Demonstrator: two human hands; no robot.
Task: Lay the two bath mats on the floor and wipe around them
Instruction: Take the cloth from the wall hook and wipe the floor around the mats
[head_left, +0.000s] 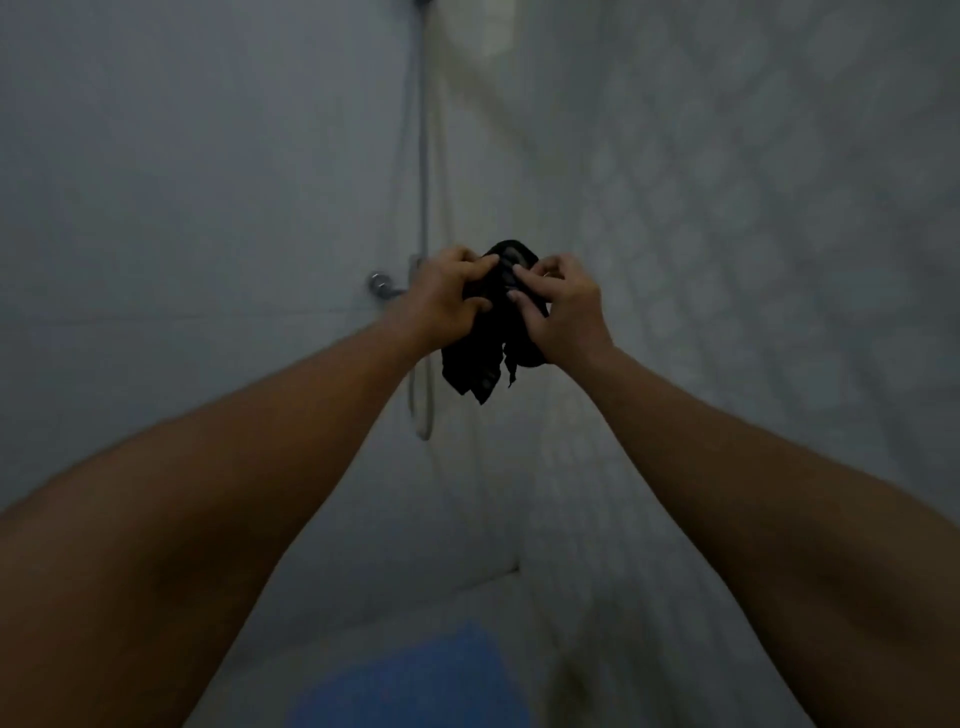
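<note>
Both arms reach out in front of me at chest height in a dim shower corner. My left hand (447, 301) and my right hand (563, 306) both grip a bunched black cloth (483, 364), whose loose ends hang down between them. A blue bath mat (415, 680) lies flat on the floor at the bottom centre, between my forearms. Only one mat shows in the view.
A shower hose (423, 208) runs down the wall corner to a chrome tap fitting (382, 285) just left of my left hand. Tiled walls close in on the left and right. Pale floor (571, 649) surrounds the mat.
</note>
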